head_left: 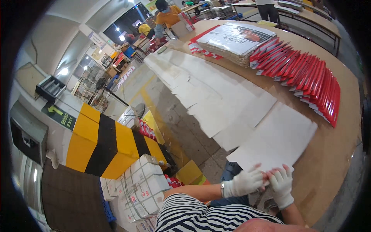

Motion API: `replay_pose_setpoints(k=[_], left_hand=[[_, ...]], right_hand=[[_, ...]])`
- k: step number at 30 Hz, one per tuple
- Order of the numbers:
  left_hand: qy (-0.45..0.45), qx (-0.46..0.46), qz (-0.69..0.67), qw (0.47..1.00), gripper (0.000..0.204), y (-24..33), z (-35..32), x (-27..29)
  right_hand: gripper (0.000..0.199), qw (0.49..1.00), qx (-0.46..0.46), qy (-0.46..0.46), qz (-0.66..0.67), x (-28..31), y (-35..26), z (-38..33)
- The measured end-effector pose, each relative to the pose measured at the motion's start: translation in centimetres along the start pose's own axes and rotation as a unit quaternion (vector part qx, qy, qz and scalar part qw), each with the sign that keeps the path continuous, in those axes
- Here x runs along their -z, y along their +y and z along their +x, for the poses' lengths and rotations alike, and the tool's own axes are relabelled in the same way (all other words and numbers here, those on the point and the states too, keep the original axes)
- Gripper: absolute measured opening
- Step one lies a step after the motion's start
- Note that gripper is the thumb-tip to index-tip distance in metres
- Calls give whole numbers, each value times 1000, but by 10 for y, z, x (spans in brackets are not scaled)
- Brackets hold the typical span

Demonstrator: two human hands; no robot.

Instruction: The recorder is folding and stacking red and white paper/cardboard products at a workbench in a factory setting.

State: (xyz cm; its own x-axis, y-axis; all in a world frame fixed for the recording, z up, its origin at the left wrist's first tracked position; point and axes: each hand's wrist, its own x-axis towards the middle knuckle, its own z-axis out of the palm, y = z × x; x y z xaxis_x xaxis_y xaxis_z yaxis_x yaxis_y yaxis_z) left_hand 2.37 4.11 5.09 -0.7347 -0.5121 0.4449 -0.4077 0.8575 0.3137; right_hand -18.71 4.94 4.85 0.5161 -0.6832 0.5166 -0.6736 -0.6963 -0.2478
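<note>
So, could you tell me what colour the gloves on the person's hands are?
White knit gloves on left hand and right hand; head view.

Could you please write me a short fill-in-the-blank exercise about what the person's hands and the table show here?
1. Both the left hand and the right hand wear ____ gloves.
2. The hands meet at the near edge of a ____ sheet lying flat on the table.
3. The fanned row of covers along the table is mainly ____.
4. The person's shirt has black and white ____.

Missing words: white; white; red; stripes
</note>
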Motion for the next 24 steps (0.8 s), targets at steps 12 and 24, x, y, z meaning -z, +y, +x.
replay_pose_setpoints(k=[12, 24], left_hand=[[-122, 12, -28, 992, 33, -73, 13, -55], [-140, -130, -226, 955, 32, 6, 43, -115]], right_hand=[[27, 913, -374, 60, 150, 115, -35, -231], [27, 796, -590, 125, -47, 73, -49, -277]])
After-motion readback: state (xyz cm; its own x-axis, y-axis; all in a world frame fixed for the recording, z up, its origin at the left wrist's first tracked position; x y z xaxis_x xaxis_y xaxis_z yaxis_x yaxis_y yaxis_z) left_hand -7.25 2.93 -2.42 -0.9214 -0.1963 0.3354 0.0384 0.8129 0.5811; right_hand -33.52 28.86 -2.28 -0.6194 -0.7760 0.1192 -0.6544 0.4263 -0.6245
